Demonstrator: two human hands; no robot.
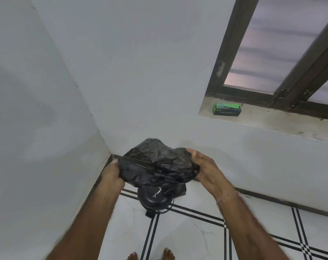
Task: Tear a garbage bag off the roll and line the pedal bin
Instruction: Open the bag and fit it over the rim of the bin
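Observation:
A crumpled black garbage bag (155,164) is stretched between both hands in the room's corner. My left hand (112,173) grips its left edge, fingers curled into the plastic. My right hand (204,167) holds its right edge, thumb on top. Directly below the bag stands the black pedal bin (153,198) on the floor, mostly covered by the bag; its pedal (150,214) sticks out toward me. A green garbage-bag box (227,109) lies on the window sill at the upper right.
White walls meet in a corner just behind the bin. The stone window sill (272,121) juts out at the right under a dark-framed window. White floor tiles with black stripes (197,231) spread toward me; my bare feet (150,255) stand at the bottom edge.

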